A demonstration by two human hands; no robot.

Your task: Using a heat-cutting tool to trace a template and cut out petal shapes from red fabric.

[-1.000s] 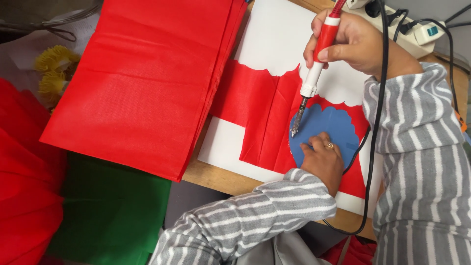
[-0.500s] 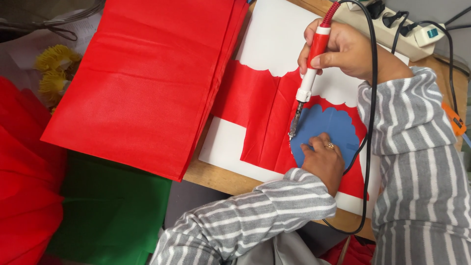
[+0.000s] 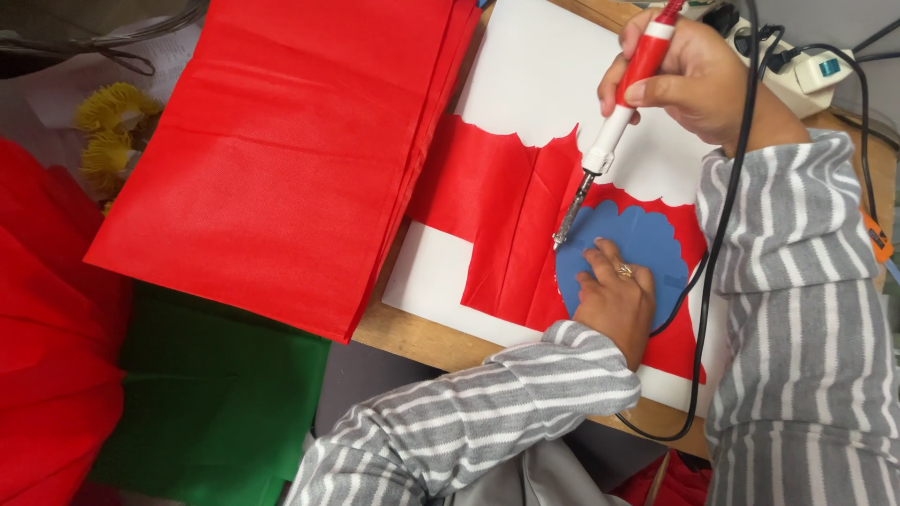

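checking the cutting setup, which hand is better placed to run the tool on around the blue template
Right. The right hand already grips the red-handled hot tool, its tip at the blue scalloped template's edge. The left hand lies flat on the template, pinning it to the red fabric.

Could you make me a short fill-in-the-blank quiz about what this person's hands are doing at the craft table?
1. The right hand grips a red and white corded tool whose metal tip meets the edge of the ____ scalloped template.
2. The left hand presses flat on that template and wears a ____ on one finger.
3. The template lies on a strip of ____ fabric spread over a white board.

Missing words: blue; ring; red
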